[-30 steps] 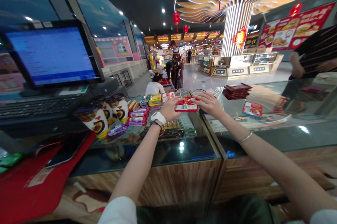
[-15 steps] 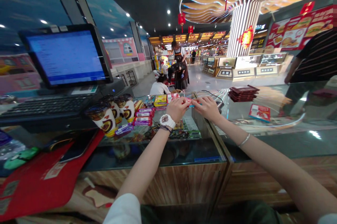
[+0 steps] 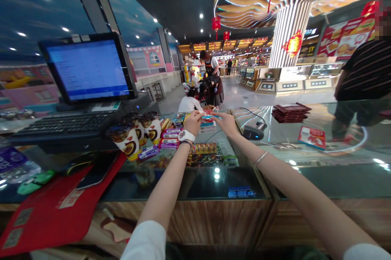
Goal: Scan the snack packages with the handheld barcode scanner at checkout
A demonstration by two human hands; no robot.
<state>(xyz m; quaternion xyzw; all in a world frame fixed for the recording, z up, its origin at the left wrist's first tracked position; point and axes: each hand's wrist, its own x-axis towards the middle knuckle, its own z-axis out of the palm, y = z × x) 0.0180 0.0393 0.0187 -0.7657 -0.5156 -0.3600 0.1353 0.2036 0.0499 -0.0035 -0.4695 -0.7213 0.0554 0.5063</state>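
Over the glass counter, a small red and blue packet (image 3: 209,117) lies between my two hands. My left hand (image 3: 193,123), with a white watch on its wrist, pinches the packet's left end. At its right end, the fingertips of my right hand (image 3: 226,124) touch the edge, thumb and fingers close together. Purple and red snack packs (image 3: 170,137) sit left of my left hand, beside several cups (image 3: 130,146) with dark tops. A black device (image 3: 253,131) with a blue light rests right of my right hand.
A monitor (image 3: 88,68) and keyboard (image 3: 67,124) stand at left, above a red mat (image 3: 58,215). Dark red packets (image 3: 291,112) are stacked at right, near a flat red packet (image 3: 312,137). A person (image 3: 366,70) in a striped shirt stands beyond the counter.
Both hands have moved left with the packet, toward the snack packs. The black device now shows fully. The view has shifted slightly.
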